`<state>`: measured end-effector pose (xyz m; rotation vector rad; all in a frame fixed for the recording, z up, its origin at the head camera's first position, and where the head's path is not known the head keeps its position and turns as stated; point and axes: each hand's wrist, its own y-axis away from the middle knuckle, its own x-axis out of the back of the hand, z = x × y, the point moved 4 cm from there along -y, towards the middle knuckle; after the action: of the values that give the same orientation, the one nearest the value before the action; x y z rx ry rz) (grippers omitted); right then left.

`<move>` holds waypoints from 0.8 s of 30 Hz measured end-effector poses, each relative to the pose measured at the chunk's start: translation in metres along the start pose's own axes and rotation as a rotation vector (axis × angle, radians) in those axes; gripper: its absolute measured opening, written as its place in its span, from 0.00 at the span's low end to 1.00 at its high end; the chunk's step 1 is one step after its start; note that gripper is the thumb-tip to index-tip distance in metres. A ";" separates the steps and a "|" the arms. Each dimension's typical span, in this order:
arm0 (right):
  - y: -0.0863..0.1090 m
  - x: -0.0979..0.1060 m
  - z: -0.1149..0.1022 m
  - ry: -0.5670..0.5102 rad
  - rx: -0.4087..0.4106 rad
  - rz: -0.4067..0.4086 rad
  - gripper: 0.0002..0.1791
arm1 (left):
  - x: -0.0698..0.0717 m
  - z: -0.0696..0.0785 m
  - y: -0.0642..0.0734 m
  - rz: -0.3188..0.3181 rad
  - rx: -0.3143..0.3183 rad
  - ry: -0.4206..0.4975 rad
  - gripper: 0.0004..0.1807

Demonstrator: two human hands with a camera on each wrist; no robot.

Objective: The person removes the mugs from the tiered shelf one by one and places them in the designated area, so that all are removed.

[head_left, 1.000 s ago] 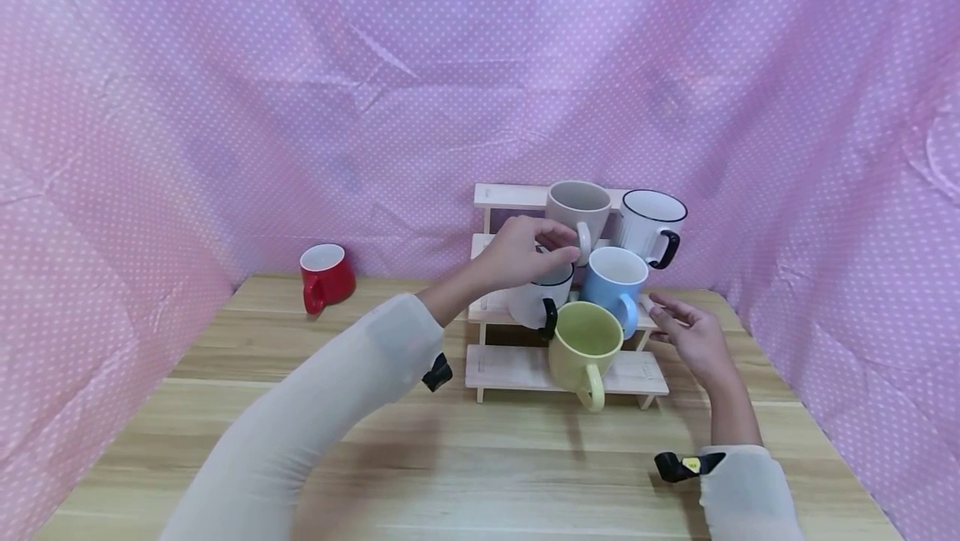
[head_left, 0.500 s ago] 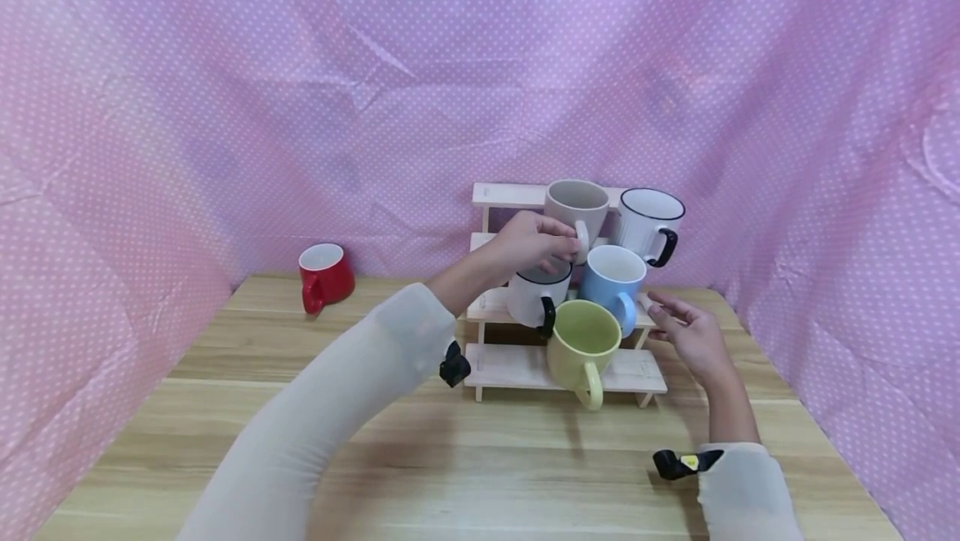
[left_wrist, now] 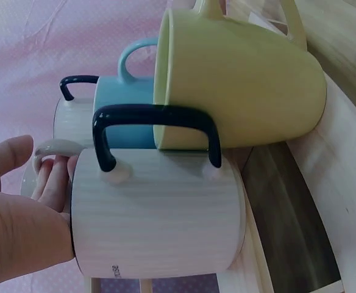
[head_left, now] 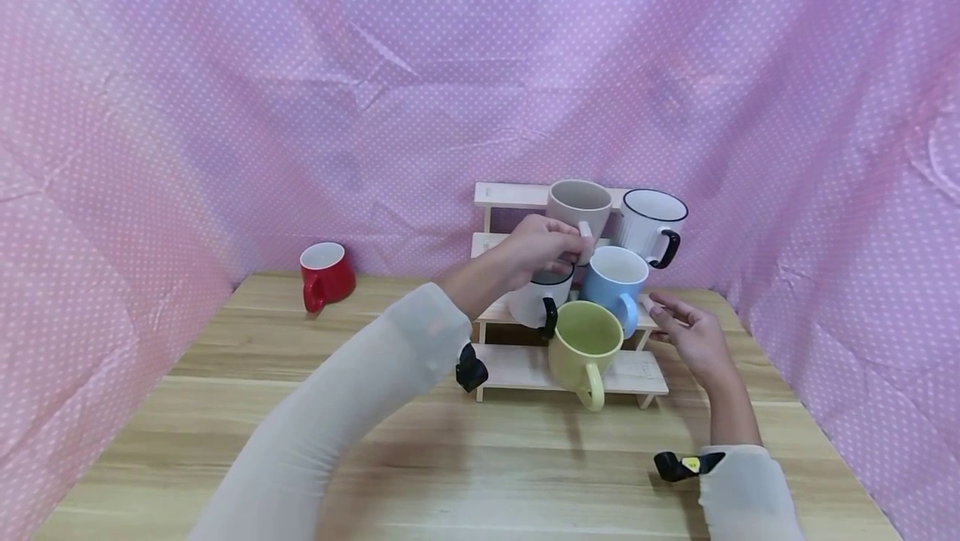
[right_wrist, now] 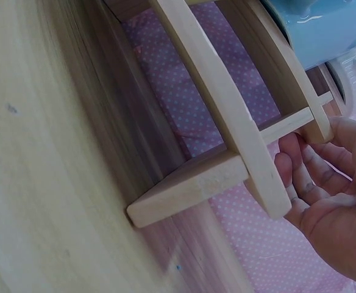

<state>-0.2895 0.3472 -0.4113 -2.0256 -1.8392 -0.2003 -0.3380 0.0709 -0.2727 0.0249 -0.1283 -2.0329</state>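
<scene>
In the head view my left hand (head_left: 542, 242) is at the handle of a grey mug (head_left: 573, 206) high on the tiered wooden rack (head_left: 510, 366). The left wrist view shows its fingertips (left_wrist: 55, 183) hooked at the grey handle (left_wrist: 59, 146), the thumb close to it. Just below that wrist stands a white mug with a black handle (left_wrist: 160, 213). My right hand (head_left: 693, 337) holds the right end of a rack board (right_wrist: 317, 128), thumb against the edge and fingers curled beneath. The blue mug (head_left: 611, 283) is beside it.
A yellow mug (head_left: 581, 345) stands on the lowest board, its handle towards me. Another black-handled white mug (head_left: 648, 224) is at the upper right. A red mug (head_left: 327, 277) sits on the wooden table (head_left: 300, 391), far left. A pink dotted cloth (head_left: 420, 91) hangs behind.
My left hand has shifted slightly right, its thumb and fingers coming onto the grey mug's handle. My right hand stays at the rack, and the mugs have not visibly moved.
</scene>
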 end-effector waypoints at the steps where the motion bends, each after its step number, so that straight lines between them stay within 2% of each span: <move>1: 0.000 0.000 0.000 0.002 0.000 0.000 0.31 | -0.001 0.000 0.000 0.004 0.002 -0.007 0.08; 6: 0.000 0.000 0.001 0.006 -0.003 0.003 0.30 | -0.004 0.000 0.001 -0.002 0.010 -0.012 0.09; 14: -0.002 -0.001 0.001 -0.010 0.000 -0.005 0.30 | -0.005 -0.002 0.000 -0.067 0.047 0.123 0.10; 24: 0.000 -0.002 -0.003 -0.040 0.018 -0.003 0.31 | -0.005 -0.003 0.002 -0.044 0.072 0.193 0.13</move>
<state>-0.2888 0.3441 -0.4091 -2.0291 -1.8614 -0.1442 -0.3339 0.0749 -0.2756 0.2702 -0.0795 -2.0568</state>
